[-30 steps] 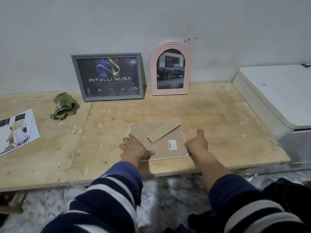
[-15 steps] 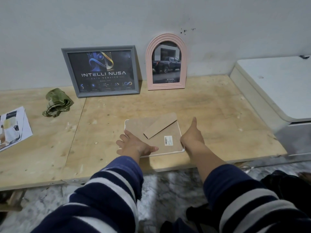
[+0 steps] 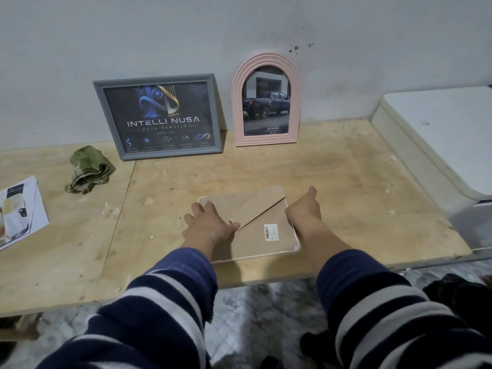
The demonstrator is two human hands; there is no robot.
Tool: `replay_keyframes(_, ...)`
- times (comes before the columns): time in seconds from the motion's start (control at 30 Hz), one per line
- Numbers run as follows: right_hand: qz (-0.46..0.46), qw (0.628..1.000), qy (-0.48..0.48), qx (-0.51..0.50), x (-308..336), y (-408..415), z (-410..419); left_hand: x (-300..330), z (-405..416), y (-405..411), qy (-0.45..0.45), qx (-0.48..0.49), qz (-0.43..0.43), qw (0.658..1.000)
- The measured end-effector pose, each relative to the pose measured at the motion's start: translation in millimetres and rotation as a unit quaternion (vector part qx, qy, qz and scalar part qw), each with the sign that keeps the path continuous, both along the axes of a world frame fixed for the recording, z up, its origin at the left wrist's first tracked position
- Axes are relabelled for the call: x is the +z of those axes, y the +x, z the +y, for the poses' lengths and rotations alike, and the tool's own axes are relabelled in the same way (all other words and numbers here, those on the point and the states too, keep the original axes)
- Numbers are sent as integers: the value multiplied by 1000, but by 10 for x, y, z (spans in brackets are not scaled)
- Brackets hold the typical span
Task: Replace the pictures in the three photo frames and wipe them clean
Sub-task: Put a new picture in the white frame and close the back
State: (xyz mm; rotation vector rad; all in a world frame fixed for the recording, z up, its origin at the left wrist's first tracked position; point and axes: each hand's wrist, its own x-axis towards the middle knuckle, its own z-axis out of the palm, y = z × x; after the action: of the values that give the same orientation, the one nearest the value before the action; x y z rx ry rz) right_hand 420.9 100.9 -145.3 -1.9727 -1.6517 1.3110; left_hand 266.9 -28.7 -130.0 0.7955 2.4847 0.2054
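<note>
The white frame is lying face down near the front edge of the plywood bench, its brown fibreboard back and slanted stand flap showing, a barcode sticker near its right side. The left hand is pressing flat on the backing, fingers spread, gripping nothing. The right hand is clasping the frame's right edge, thumb raised. Behind the frame, a grey rectangular frame and a ribbed pink arched frame are leaning on the wall. Left of it, a crumpled green cloth and printed sheets, cut off at the picture's edge.
</note>
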Motion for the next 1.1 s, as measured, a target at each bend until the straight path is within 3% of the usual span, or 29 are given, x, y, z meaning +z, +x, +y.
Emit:
replay_keyframes(0.3,-44,998,-34,12,82,-121,149,144,2,-78,-96,-128,96,982)
replay_keyframes(0.53,68,997,-7,-38,48,-116,161,129,-34,-235,-94,-177,103,974)
replay_keyframes(0.97,21,1000,0,-12,73,-97,83,153,29,-248,-64,-140,59,986)
replay_keyframes(1.1,-8,999,42,-19,85,-42,-137,144,84,-183,-18,-22,-12,1000)
